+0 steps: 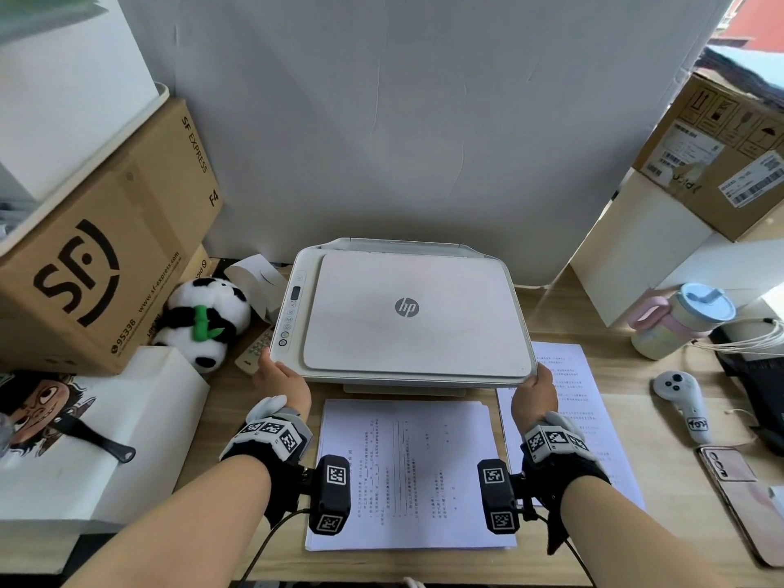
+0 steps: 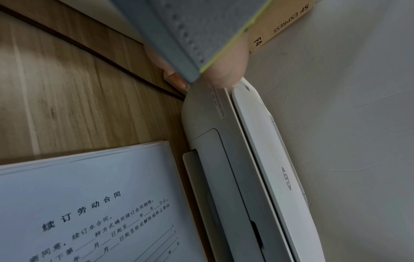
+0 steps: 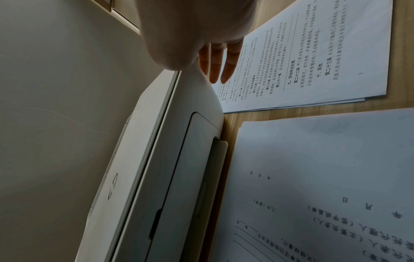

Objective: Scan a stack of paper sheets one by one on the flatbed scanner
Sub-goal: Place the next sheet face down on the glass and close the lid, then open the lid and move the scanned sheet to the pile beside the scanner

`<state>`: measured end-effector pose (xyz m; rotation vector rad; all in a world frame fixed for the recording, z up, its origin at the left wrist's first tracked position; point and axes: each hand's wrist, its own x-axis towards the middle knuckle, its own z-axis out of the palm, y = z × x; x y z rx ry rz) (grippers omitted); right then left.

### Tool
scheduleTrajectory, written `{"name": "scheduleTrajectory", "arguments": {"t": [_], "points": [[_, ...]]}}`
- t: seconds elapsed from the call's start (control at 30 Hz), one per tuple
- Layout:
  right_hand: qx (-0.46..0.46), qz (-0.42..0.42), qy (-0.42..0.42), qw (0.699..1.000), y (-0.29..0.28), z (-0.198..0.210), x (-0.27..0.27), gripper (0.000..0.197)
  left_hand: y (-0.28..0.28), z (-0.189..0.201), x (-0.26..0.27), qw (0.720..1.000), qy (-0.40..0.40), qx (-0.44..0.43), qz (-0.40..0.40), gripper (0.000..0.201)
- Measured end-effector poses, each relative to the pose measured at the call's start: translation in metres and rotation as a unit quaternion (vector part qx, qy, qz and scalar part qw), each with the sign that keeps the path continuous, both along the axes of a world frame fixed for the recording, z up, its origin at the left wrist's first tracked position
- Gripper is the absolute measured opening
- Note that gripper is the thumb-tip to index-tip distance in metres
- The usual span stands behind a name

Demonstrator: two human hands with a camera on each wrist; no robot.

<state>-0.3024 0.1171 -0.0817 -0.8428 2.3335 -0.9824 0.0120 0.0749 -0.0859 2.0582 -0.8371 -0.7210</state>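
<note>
Two hands on the scanner (image 1: 407,316), one per front corner: your left hand (image 1: 283,381) is at the front-left corner just below the control strip (image 1: 289,309), your right hand (image 1: 535,394) at the front-right corner. Lid (image 1: 418,309) looks fully down, HP logo up.

Step in hand, as I read it: raise the lid to get at the glass. Do it well: hook fingertips under the lid edge only, not the body seam, or you'll tip the whole unit. Lift both sides evenly, slow, w/ the hinge at the back taking the swing. Keep one hand free soon after, since you need it for a sheet.

Hand state: right wrist view shows your right fingers (image 3: 218,65) straight, laid along the scanner's side, thumb region on top; no real curl. Left wrist view shows your left thumb (image 2: 228,70) pressed at the corner, other fingers mostly hidden, so can't tell how far they wrap.

Paper stack (image 1: 407,473) lies flat on the desk (image 1: 237,401) directly in front of the scanner, between your wrists, untouched. Second pile of sheets (image 1: 589,426) sits front-right of the scanner, partly under your right hand; its fingers hover over it in the wrist view.
</note>
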Motion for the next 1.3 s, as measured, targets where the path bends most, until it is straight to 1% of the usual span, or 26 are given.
{"name": "scheduleTrajectory", "arguments": {"t": [0.3,0.4,0.5,0.57,0.63,0.7,0.77,0.87,0.97,1.07,1.13,1.17,1.2,1.27,1.3], "points": [[0.001,-0.001,-0.003,1.0,0.0,0.002,0.001,0.038,-0.001,0.003,0.002,1.0,-0.013,0.02,-0.009,0.043],[-0.003,-0.003,-0.002,1.0,0.0,0.001,0.001,0.037,-0.004,0.004,0.006,0.999,-0.014,0.048,-0.014,0.044],[-0.006,-0.005,-0.005,1.0,-0.001,-0.001,0.0,0.037,-0.011,0.015,0.01,0.997,-0.022,0.074,-0.021,0.05],[-0.009,-0.005,-0.009,1.0,-0.002,-0.003,-0.001,0.038,-0.017,0.029,0.01,0.993,-0.069,0.084,-0.051,0.048],[-0.012,-0.007,-0.008,1.0,-0.002,-0.003,-0.001,0.037,-0.024,0.042,0.009,0.981,-0.128,0.095,-0.109,0.042],[-0.014,-0.007,-0.009,1.0,-0.002,-0.003,-0.002,0.037,-0.036,0.043,0.01,0.957,-0.178,0.131,-0.19,0.039],[-0.012,-0.007,-0.008,1.0,-0.002,-0.004,-0.001,0.037,-0.046,0.045,0.01,0.934,-0.188,0.177,-0.248,0.038],[-0.012,-0.005,-0.011,1.0,-0.002,-0.005,-0.003,0.037,-0.058,0.05,0.005,0.922,-0.171,0.206,-0.281,0.039],[-0.016,-0.005,-0.017,1.0,-0.002,-0.006,-0.004,0.037,-0.065,0.054,0.003,0.925,-0.147,0.22,-0.274,0.047],[-0.025,-0.007,-0.038,0.999,-0.001,-0.007,-0.006,0.037,-0.077,0.051,0.013,0.937,-0.096,0.219,-0.255,0.046],[-0.036,-0.015,-0.059,0.997,-0.001,-0.01,-0.009,0.037,-0.083,0.059,0.018,0.957,-0.036,0.167,-0.234,0.038],[-0.041,-0.02,-0.065,0.997,-0.002,-0.013,-0.011,0.037,-0.087,0.066,0.02,0.966,-0.016,0.131,-0.222,0.03],[-0.047,-0.028,-0.072,0.996,-0.003,-0.015,-0.013,0.036,-0.093,0.074,0.022,0.972,-0.009,0.092,-0.214,0.027],[-0.061,-0.041,-0.074,0.995,-0.009,-0.016,-0.016,0.035,-0.107,0.092,0.022,0.979,0.02,0.024,-0.201,0.031],[-0.07,-0.045,-0.071,0.994,-0.013,-0.015,-0.018,0.034,-0.114,0.101,0.021,0.982,0.06,-0.008,-0.18,0.031]]}}
